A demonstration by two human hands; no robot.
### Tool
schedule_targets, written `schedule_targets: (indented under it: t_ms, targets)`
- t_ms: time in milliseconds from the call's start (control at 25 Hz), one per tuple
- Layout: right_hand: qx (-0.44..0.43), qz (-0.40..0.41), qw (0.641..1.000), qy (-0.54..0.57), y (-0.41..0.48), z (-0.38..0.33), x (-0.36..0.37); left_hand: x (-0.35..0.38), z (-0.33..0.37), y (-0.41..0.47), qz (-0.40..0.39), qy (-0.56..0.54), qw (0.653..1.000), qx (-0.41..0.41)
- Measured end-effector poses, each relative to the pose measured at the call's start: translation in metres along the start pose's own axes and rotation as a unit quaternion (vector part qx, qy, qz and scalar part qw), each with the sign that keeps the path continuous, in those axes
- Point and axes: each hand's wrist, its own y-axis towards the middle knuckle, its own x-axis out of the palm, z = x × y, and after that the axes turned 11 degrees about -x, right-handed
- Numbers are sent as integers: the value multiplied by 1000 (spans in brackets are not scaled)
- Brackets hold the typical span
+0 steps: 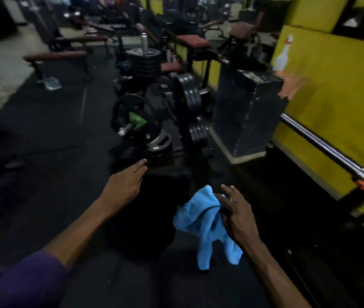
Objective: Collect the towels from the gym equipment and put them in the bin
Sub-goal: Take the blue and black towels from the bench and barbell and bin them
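A light blue towel (207, 225) hangs from my right hand (236, 210), which holds its upper part between thumb and fingers near the bottom centre. My left hand (127, 181) reaches forward with straight fingers and holds nothing, its fingertips over the rim of a dark bin-like container (150, 210) that is hard to make out in the gloom. A green cloth (137, 123) sits on the hub of a plate-loaded barbell end (130, 121) straight ahead. A pale blue cloth (50, 83) lies on the floor at the far left.
Stacks of black weight plates (187, 98) on a rack stand ahead. A black block (247, 112) stands by the yellow wall (336, 90). A chrome barbell (323, 145) runs along the right. Red-padded benches (56, 56) fill the background.
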Motion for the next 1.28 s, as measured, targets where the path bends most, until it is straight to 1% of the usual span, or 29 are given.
schedule_targets:
  t_ms: [80, 200, 240, 360, 440, 600, 640, 760, 920, 1160, 1280]
  targets:
    - [-18, -26, 999, 5, 30, -20, 25, -8, -37, -22, 7, 17, 999, -33]
    - [-82, -67, 994, 17, 82, -69, 75, -22, -107, -49, 16, 68, 997, -36]
    - [-103, -79, 991, 24, 99, -86, 92, -24, -131, -56, 10, 67, 996, -59]
    - [-152, -100, 982, 54, 143, -131, 145, -17, -199, -80, -36, 10, 986, -165]
    - [-167, -116, 976, 79, 171, -151, 175, -9, -236, -92, -36, 3, 980, -196]
    - [-225, -112, 962, 110, 232, -199, 241, -5, -316, -101, -27, 11, 968, -248]
    - [-227, -121, 959, 117, 246, -209, 257, -4, -334, -100, -27, 16, 964, -265]
    - [-228, -139, 957, 112, 280, -229, 298, 2, -375, -92, -25, 25, 950, -309]
    - [-220, -168, 953, 122, 331, -241, 344, 18, -424, -65, -34, 52, 942, -331]
    - [-223, -172, 948, 151, 445, -248, 407, 47, -509, 8, -60, 76, 931, -351]
    - [-220, -166, 946, 171, 510, -258, 433, 53, -552, 57, -47, 83, 927, -362]
